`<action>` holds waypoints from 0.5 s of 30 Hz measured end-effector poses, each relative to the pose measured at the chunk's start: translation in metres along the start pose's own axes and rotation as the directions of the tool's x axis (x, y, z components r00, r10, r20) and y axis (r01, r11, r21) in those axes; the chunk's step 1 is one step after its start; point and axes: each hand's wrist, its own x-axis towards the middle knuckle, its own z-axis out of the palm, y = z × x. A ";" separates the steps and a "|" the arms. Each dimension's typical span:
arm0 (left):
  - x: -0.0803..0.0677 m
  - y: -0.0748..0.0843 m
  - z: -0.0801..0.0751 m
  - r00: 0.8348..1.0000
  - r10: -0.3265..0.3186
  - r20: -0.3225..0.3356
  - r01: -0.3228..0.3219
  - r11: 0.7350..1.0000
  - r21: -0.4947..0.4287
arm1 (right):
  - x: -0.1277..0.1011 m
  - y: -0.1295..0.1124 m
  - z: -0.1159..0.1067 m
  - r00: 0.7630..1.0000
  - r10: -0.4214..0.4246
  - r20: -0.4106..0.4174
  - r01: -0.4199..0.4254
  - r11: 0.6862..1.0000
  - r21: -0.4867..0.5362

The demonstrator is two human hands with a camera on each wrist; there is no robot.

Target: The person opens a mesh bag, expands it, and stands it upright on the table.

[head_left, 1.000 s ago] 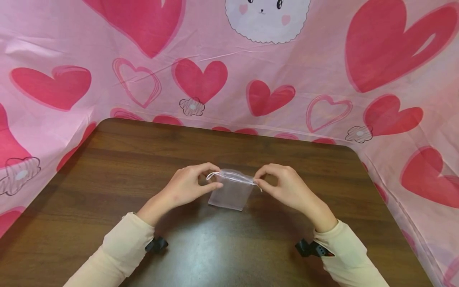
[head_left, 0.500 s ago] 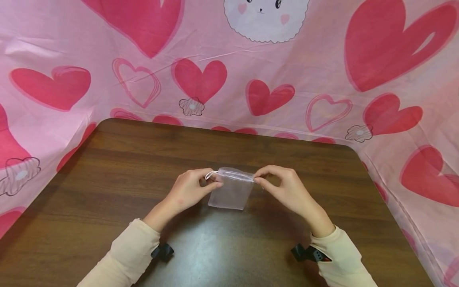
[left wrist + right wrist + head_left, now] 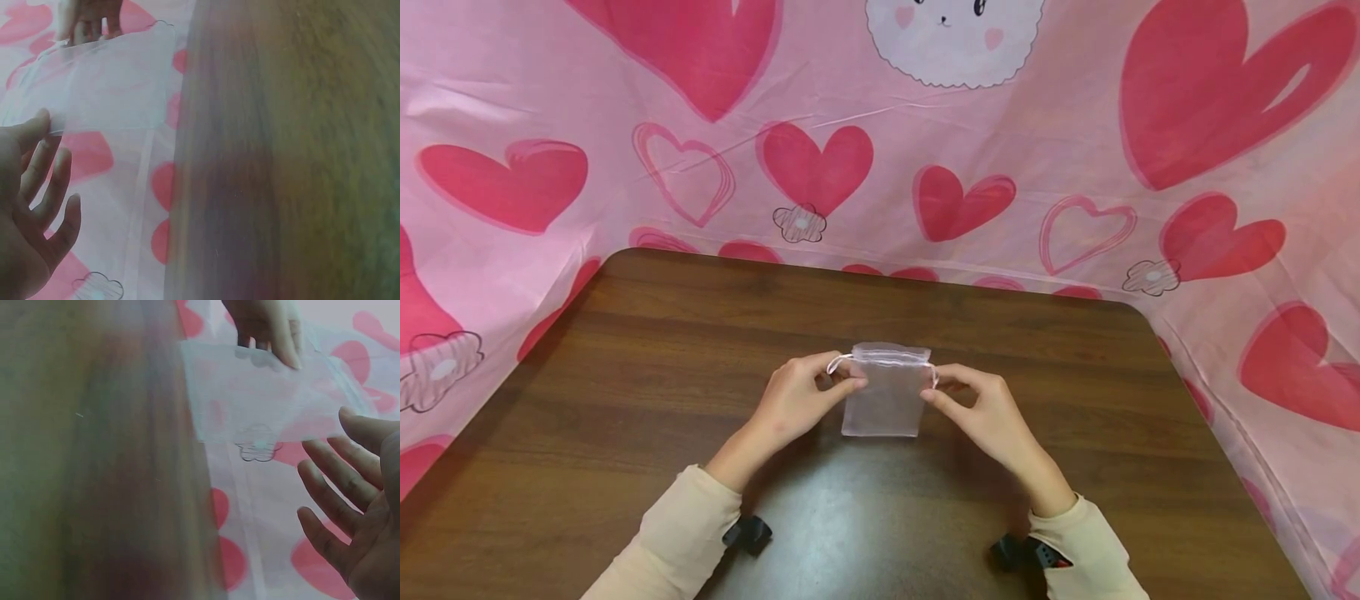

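Note:
A small sheer white drawstring pouch (image 3: 886, 398) hangs just above the middle of the brown table (image 3: 625, 400), held between both hands. My left hand (image 3: 853, 385) pinches its upper left edge beside the loose string loop (image 3: 837, 363). My right hand (image 3: 934, 393) pinches the right edge a little lower. From the left wrist view the pouch (image 3: 106, 81) is see-through, with my left thumb (image 3: 36, 125) at its edge and the other fingers spread. The right wrist view shows the pouch (image 3: 262, 394) in front of my loosely spread right fingers (image 3: 331, 469).
Pink cloth printed with red hearts (image 3: 820, 167) rises behind the table and wraps both sides. A rounded table corner (image 3: 1135, 317) lies at the back right. Black wrist straps (image 3: 748, 533) sit under both cream sleeves.
The pouch has turned from tilted to square-on. My right hand slid down and left from the top right corner to the right edge. My left hand shifted slightly right.

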 end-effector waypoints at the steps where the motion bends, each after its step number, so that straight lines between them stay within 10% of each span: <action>1: 0.000 0.000 0.000 1.000 -0.003 -0.001 0.003 1.000 -0.002 | -0.001 0.001 0.003 1.000 0.012 -0.003 -0.012 1.000 0.009; 15: 0.000 0.001 0.004 0.999 -0.052 0.010 0.052 0.996 -0.077 | -0.006 -0.001 0.020 0.986 0.146 -0.082 -0.139 0.986 0.090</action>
